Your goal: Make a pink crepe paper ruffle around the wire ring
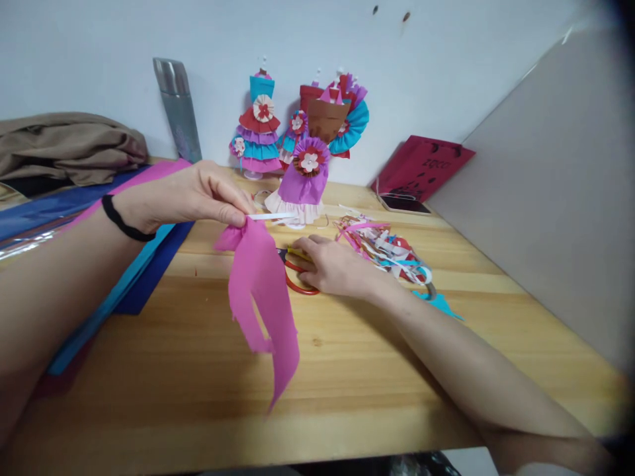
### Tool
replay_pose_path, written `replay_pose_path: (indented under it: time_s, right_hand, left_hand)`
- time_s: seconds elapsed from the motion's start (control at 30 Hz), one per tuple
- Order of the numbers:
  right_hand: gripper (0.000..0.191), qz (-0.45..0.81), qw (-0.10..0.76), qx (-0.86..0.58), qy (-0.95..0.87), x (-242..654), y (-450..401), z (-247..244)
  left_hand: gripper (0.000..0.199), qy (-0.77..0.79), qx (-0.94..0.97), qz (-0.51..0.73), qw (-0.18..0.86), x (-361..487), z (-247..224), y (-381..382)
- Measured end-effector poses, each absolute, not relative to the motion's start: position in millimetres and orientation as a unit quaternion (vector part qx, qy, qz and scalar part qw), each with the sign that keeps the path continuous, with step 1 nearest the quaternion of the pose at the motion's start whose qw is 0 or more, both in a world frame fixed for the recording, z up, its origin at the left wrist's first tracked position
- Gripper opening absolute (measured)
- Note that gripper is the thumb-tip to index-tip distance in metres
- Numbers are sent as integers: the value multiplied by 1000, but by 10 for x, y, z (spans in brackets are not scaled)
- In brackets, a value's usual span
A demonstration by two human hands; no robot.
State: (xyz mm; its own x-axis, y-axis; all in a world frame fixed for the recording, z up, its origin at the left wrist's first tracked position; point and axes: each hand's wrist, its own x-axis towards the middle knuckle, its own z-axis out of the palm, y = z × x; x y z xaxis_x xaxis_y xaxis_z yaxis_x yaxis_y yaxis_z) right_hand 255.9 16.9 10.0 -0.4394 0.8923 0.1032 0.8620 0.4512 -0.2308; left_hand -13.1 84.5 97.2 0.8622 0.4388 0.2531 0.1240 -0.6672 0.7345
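Note:
My left hand (218, 198) pinches a long pink paper strip (272, 291) between thumb and fingers. The strip is bunched at the top, and its loose ends hang down over the table. A narrow white strip (272, 216) sticks out to the right from the same pinch. On the tabletop, my right hand (335, 264) curls its fingers over a pair of scissors (303, 289) with orange-red handles. Part of the handles is hidden under the fingers, and a bit of yellow shows there.
Small dress-shaped paper figures (260, 129) stand by the wall. Paper scraps (387, 248) are heaped right of my right hand. A phone (404, 205) lies before a magenta bag (426, 165). A flask (178, 109), brown cloth (69, 145) and coloured sheets (114, 297) are left.

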Motion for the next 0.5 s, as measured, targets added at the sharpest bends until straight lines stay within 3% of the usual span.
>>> replay_pose_path:
  time_s: [0.2, 0.37, 0.5]
  right_hand:
    - [31, 110, 85, -545, -827, 2514, 88, 131]
    - [38, 301, 177, -546, -762, 2492, 104, 186]
    - [48, 464, 266, -520, -667, 2473, 112, 247]
  left_hand:
    - [54, 193, 893, 238, 329, -212, 964, 909]
    - [65, 240, 894, 259, 275, -310, 1041, 882]
    - [52, 266, 877, 286, 280, -434, 1089, 899]
